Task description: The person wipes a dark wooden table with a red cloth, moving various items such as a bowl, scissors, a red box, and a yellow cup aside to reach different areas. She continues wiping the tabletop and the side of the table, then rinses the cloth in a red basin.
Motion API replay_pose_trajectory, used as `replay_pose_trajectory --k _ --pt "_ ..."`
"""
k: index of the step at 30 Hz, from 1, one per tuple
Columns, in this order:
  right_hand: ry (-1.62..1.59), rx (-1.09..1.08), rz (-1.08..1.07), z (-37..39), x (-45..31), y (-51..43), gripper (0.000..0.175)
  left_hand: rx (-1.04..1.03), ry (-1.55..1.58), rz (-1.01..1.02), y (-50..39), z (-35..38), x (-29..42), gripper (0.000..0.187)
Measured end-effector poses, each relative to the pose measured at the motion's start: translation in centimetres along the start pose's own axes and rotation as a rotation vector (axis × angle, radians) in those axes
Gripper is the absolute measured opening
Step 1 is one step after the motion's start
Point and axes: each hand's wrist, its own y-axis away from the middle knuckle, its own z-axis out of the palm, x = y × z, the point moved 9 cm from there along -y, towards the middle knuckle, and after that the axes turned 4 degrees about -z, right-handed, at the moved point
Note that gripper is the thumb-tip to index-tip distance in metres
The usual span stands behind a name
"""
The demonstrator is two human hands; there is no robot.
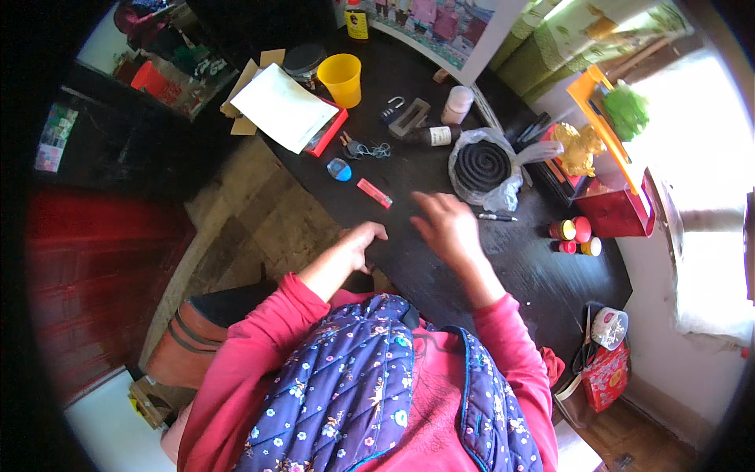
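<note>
Over the near edge of the black desk (413,259), my left hand (357,239) is held with thumb and fingers apart and nothing visible in it. My right hand (451,227) hovers over the desktop, its slightly blurred fingers spread and holding nothing I can see. A pink stick-shaped item, perhaps a lighter (374,193), lies just beyond and between the hands. Right of my right hand lies a pen (496,217). Past it, a black mosquito coil (482,166) rests in a clear plastic bag (511,197). A small blue-and-clear object (339,170) sits farther left.
Keys (351,146), a combination padlock (391,110), a dark bottle (435,136) and a white bottle (457,105) lie or stand farther back. Beyond the left side are paper (283,109) and a yellow cup (340,79). Small jars (574,235) and a golden figurine (575,147) stand right.
</note>
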Motion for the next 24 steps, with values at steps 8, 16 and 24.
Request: replay_pose_trajectory --k 8,16,24 --pt "0.288 -0.360 0.100 11.4 -0.9 -7.5 0.022 -0.135 -0.075 0.013 1.5 -2.5 0.7 0.064" --pt "0.249 0.116 0.237 2.4 4.1 -13.3 0.017 -0.087 0.035 0.032 -0.1 -6.9 6.7 0.046" --pt "0.468 -0.172 0.731 6.5 10.5 -17.0 0.031 -0.091 0.034 -0.066 -1.7 -6.4 6.6 0.034"
